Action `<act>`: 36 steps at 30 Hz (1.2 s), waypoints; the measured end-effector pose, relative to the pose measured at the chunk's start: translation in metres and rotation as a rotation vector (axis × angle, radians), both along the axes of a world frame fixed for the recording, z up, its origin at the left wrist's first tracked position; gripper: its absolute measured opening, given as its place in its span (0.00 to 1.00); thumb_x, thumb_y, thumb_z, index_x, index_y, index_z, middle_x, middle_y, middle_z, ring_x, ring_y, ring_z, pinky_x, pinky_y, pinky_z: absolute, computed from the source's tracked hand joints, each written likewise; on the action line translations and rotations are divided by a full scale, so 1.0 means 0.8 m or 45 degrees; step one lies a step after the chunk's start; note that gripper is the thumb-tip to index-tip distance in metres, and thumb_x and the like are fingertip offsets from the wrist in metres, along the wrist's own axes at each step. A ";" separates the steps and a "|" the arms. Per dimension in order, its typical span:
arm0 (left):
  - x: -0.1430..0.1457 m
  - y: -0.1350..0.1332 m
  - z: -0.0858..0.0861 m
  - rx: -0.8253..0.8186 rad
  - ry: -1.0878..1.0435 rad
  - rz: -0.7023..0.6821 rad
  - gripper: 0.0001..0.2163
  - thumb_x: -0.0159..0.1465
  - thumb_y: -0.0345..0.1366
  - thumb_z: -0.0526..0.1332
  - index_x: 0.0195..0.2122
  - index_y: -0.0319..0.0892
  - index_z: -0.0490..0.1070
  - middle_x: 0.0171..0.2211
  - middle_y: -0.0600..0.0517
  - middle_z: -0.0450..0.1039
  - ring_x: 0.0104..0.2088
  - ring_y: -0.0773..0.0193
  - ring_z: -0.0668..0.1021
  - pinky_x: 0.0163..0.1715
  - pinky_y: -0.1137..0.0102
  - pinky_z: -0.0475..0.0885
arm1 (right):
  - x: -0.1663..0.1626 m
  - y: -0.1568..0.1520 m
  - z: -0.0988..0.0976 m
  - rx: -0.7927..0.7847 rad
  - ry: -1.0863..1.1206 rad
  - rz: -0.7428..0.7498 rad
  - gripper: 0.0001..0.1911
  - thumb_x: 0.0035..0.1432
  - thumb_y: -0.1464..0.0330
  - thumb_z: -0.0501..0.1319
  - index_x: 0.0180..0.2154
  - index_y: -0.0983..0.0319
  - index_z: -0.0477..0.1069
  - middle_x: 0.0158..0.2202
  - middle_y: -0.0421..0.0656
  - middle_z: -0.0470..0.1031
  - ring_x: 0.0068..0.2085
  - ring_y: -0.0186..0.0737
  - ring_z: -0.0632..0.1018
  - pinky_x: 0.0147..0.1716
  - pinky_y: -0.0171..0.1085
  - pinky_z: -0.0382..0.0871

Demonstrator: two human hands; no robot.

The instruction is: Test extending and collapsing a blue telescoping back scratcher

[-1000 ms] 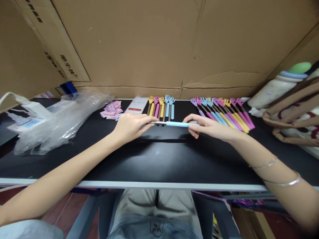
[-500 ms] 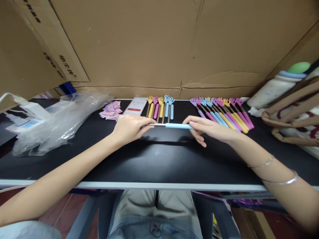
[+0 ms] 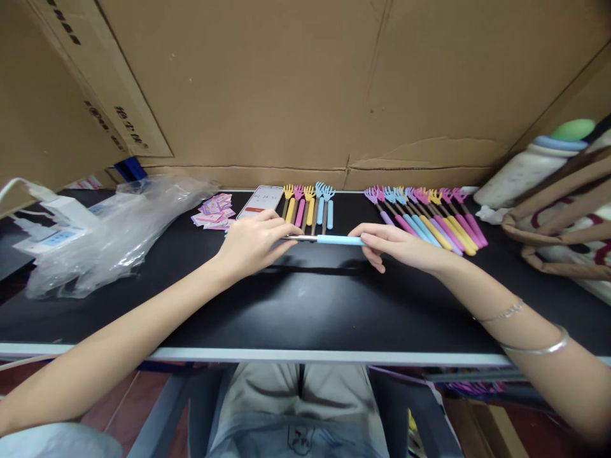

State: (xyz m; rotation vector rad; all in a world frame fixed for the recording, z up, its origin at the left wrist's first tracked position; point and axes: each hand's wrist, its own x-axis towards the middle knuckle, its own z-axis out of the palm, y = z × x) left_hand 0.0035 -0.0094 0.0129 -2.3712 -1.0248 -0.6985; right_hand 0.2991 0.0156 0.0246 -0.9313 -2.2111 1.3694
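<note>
From the head camera we see our left hand (image 3: pixel 255 242) and right hand (image 3: pixel 398 245) holding one blue-handled back scratcher (image 3: pixel 329 239) between them, lying level just above the black table (image 3: pixel 305 305). Our left hand is closed around the metal shaft end, fingers curled over it so the claw head is hidden. Our right hand pinches the far end of the blue grip with thumb and fingertips, the other fingers loosely bent beneath.

Just beyond the scratcher, between our two hands, lies a small row of back scratchers (image 3: pixel 309 207) in yellow, pink and blue, heads pointing away from us. Beyond our right hand, fanning off to its outer side, lies a longer row of back scratchers (image 3: pixel 427 216) in purple, pink, blue and yellow. Just beyond our left hand rests a phone (image 3: pixel 260 202) with its screen lit, and beside that, further to the outside, a heap of pink packets (image 3: pixel 214 212). Further out past our left hand sits a crumpled clear plastic bag (image 3: pixel 114 232). Well past our right hand stands a bottle (image 3: pixel 525 168) beside a woven bag (image 3: pixel 563 222). Cardboard (image 3: pixel 305 89) walls the back of the table.
</note>
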 end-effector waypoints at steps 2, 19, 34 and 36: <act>0.000 0.000 0.003 -0.007 0.027 -0.011 0.11 0.68 0.41 0.55 0.43 0.47 0.76 0.35 0.54 0.79 0.41 0.62 0.77 0.29 0.70 0.66 | 0.001 0.001 0.002 0.067 0.018 -0.026 0.19 0.67 0.55 0.52 0.44 0.66 0.65 0.20 0.33 0.64 0.21 0.31 0.69 0.27 0.35 0.62; -0.026 0.006 0.026 0.104 -0.365 0.216 0.12 0.63 0.29 0.54 0.34 0.48 0.76 0.30 0.57 0.79 0.32 0.66 0.77 0.25 0.72 0.61 | 0.006 -0.002 0.015 0.152 0.193 -0.193 0.18 0.64 0.53 0.56 0.39 0.62 0.63 0.19 0.32 0.60 0.20 0.29 0.66 0.22 0.32 0.57; -0.028 0.009 0.025 0.105 -0.433 0.344 0.11 0.62 0.33 0.54 0.33 0.50 0.77 0.23 0.57 0.76 0.26 0.66 0.76 0.22 0.71 0.58 | 0.014 0.000 0.021 0.216 0.245 -0.303 0.16 0.65 0.53 0.54 0.40 0.60 0.63 0.18 0.33 0.59 0.20 0.31 0.66 0.20 0.33 0.55; -0.029 0.010 0.024 0.114 -0.439 0.344 0.10 0.63 0.34 0.54 0.33 0.50 0.77 0.24 0.56 0.76 0.27 0.66 0.75 0.22 0.71 0.57 | 0.016 0.001 0.022 0.228 0.237 -0.320 0.16 0.65 0.53 0.54 0.40 0.59 0.63 0.18 0.33 0.59 0.20 0.31 0.66 0.20 0.33 0.55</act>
